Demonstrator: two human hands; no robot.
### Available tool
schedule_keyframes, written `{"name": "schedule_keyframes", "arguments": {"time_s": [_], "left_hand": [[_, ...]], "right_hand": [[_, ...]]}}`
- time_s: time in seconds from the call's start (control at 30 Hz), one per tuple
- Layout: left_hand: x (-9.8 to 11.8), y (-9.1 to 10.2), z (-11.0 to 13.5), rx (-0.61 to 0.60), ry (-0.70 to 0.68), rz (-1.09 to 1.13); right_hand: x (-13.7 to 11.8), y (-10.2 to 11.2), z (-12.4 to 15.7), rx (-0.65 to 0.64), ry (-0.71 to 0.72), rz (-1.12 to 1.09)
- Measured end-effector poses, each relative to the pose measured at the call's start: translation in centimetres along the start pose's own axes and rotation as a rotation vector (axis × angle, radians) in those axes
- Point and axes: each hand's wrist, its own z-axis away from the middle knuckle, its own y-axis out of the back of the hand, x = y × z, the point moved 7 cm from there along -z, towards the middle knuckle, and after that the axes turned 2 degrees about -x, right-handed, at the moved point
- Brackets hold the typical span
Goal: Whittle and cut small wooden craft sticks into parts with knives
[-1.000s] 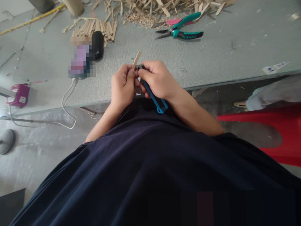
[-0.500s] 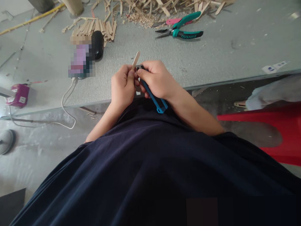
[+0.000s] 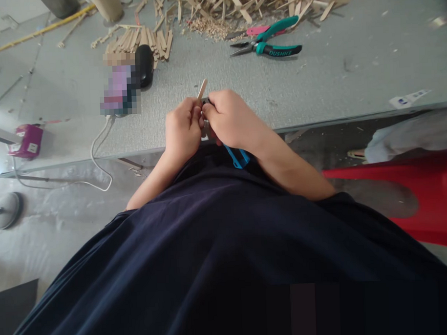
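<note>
My left hand (image 3: 182,131) is closed around a flat wooden stick (image 3: 202,89), whose rounded tip pokes up above my fingers. Pressed against it, my right hand (image 3: 231,120) grips a blue utility knife (image 3: 238,158); its blue tail sticks out below my wrist and its dark head meets the stick. The blade itself is hidden between my fingers. Both hands hover just above the near edge of the grey table (image 3: 316,86).
Teal-handled pliers (image 3: 268,44) lie on the table beyond my hands, in front of a heap of wooden sticks (image 3: 254,2). A smaller stack of sticks (image 3: 145,39), a black object (image 3: 145,65), a white cable (image 3: 98,162) and a purple box (image 3: 26,140) lie left. A red seat (image 3: 411,195) stands right.
My right hand has shifted slightly left and down, covering more of the knife. The stick shows a little shorter above my left fingers.
</note>
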Motion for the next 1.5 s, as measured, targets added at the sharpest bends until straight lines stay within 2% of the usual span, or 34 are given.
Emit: {"name": "schedule_keyframes", "arguments": {"time_s": [0.1,0.23,0.37,0.57,0.93,1.07,1.33,1.5], "left_hand": [[0.2,-0.1,0.0,-0.025,0.001,-0.012],[0.3,-0.1,0.0,-0.048,0.016,-0.013],[0.4,-0.1,0.0,-0.032,0.022,-0.015],[0.5,-0.1,-0.3,-0.003,-0.006,0.086],[-1.1,-0.8,-0.8,-0.112,0.095,0.349],[-1.2,-1.0,-0.8,-0.135,0.093,0.413],[-2.2,-1.0,-0.7,-0.116,0.132,0.317],[-1.9,-1.0,-0.7,-0.085,0.123,0.305]], "right_hand": [[0.2,-0.1,-0.2,-0.049,-0.032,0.035],[0.4,-0.2,-0.6,-0.113,-0.052,-0.026],[0.6,-0.4,-0.7,-0.172,-0.124,-0.094],[0.6,-0.2,-0.4,-0.235,-0.109,-0.241],[0.5,0.1,0.1,-0.256,-0.092,-0.341],[0.5,0.2,0.3,-0.241,-0.085,-0.353],[0.7,0.2,0.4,-0.175,-0.084,-0.360],[0.5,0.0,0.3,-0.143,-0.080,-0.346]]}}
